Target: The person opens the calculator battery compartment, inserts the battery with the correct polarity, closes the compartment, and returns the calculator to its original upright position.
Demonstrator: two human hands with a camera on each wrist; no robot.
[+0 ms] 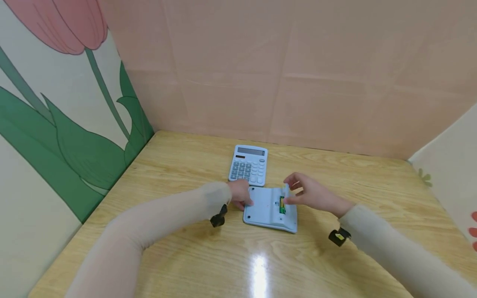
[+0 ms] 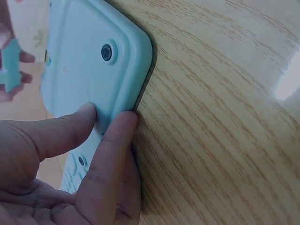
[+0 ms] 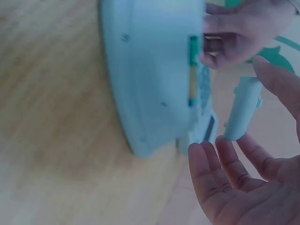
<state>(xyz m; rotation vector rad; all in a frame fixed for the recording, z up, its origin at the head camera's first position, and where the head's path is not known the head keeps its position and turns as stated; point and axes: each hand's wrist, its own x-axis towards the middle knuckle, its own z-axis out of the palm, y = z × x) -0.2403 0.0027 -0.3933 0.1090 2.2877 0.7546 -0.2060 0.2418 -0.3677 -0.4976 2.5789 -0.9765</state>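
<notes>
A light-blue calculator (image 1: 261,209) lies face down on the wooden table, its battery compartment uncovered. Inside the compartment sits a green-and-yellow battery (image 1: 282,205). My left hand (image 1: 240,193) pinches the calculator's left edge, thumb on the back and fingers at the side, as the left wrist view shows. Over the compartment, my right hand (image 1: 311,193) holds a small light-blue battery cover (image 3: 243,108) between thumb and fingertips. The cover is apart from the calculator, with small tabs along its edges.
A second light-blue calculator (image 1: 249,163) lies face up just behind the first, keys and display showing. The wooden table (image 1: 179,256) meets a pinkish wall covering (image 1: 223,82) at the back. A tulip-patterned panel (image 1: 67,103) stands on the left.
</notes>
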